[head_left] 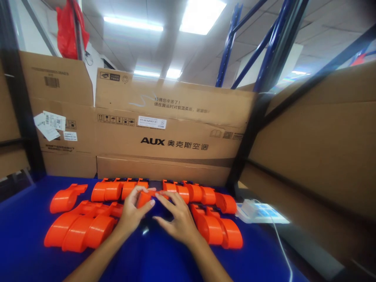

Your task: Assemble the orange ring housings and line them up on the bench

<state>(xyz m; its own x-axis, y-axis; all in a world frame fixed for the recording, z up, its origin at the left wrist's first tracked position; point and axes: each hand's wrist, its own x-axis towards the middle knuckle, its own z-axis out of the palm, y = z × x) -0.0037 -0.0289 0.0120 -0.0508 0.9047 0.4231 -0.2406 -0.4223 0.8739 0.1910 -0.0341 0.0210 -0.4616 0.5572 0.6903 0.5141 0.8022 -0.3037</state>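
Bright ceiling panels (202, 13), overhead glare, soft stretched edges

- Orange plastic piece (144, 198), glossy and rounded, gripped at middle of blue table, lying roughly level, just before back row.
- Left hand (132, 213) wrapped round its left end.
- Right hand (175, 219) touching its right end, fingers spread.

Two bare forearms are showing from the bottom edge of the frame, with no sleeves, gloves, watch, rings or bands appearing on them. The left hand (133, 211) and right hand (176, 219) are showing uncovered fingers and short, plain, unpainted nails, the wrists slender.
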